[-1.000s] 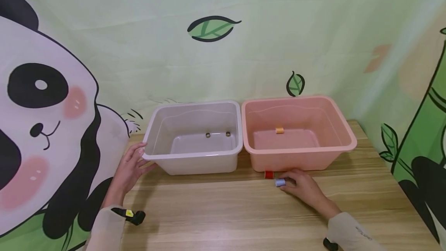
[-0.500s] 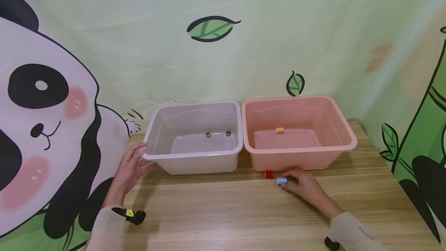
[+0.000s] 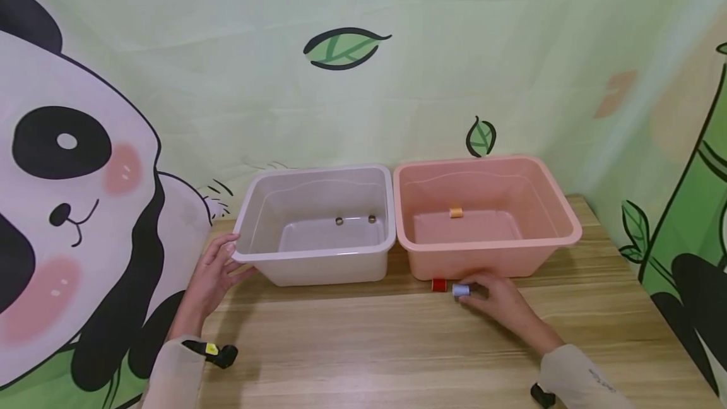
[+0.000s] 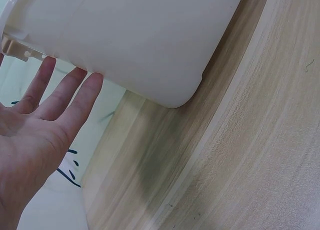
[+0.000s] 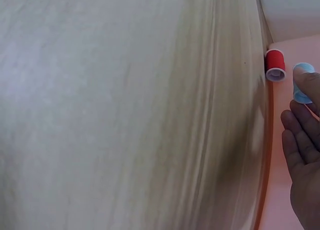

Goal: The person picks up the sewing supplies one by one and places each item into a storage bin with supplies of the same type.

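Between thumb and fingertips my right hand [image 3: 502,302] pinches a light blue thread spool [image 3: 461,290], lying sideways in front of the pink basin [image 3: 488,245]. The right wrist view shows the blue spool [image 5: 302,80] partly covered by the thumb. Just left of it, a red thread spool [image 3: 439,285] rests on the table against the pink basin's foot. My left hand [image 3: 212,276] touches the left front corner of the light grey basin [image 3: 318,254]. In the left wrist view its fingers [image 4: 80,100] reach out nearly straight to the grey basin's outer wall.
Side by side, both basins stand at the back of the wooden table [image 3: 341,346]. An orange spool [image 3: 456,213] lies inside the pink one. Two small brownish ring-shaped things [image 3: 339,221] are in the grey one. A panda-printed cloth [image 3: 255,81] hangs close behind.
My right hand has lifted slightly with the blue spool, shifting it a little right and toward the pink basin. The left hand stays at the grey basin's corner.
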{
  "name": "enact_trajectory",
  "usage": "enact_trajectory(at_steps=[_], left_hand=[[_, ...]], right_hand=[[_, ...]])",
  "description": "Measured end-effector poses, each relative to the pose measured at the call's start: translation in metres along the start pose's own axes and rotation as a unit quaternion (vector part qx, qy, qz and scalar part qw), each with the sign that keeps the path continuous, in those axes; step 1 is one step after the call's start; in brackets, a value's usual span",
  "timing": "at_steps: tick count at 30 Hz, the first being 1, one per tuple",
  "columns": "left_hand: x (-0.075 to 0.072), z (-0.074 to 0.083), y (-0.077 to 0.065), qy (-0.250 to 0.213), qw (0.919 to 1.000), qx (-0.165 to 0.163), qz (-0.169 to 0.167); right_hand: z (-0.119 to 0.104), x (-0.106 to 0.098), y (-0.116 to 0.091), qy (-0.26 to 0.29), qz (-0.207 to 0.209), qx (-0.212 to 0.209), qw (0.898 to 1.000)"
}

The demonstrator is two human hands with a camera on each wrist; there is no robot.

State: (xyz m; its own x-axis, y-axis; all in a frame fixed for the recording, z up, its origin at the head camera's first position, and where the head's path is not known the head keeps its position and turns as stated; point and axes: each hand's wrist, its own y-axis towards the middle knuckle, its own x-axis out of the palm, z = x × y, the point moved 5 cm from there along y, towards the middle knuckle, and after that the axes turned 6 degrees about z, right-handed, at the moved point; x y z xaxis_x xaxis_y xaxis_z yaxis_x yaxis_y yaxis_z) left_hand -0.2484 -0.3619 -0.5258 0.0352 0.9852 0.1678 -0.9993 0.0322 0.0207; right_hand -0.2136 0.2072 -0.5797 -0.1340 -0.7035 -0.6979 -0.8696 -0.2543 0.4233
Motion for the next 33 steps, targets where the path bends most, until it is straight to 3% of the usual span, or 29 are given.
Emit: enact_trajectory(at_steps=[20, 33], left_hand=[[0.0, 0.002, -0.001, 0.01, 0.9999, -0.002, 0.004], [0.001, 0.002, -0.001, 0.013, 0.9999, -0.001, 0.002]], right_hand=[[-0.013, -0.008, 0.003, -0.011, 0.021, -0.051, 0.998], [-0.024, -0.01, 0.004, 0.006, -0.001, -0.041, 0.999]])
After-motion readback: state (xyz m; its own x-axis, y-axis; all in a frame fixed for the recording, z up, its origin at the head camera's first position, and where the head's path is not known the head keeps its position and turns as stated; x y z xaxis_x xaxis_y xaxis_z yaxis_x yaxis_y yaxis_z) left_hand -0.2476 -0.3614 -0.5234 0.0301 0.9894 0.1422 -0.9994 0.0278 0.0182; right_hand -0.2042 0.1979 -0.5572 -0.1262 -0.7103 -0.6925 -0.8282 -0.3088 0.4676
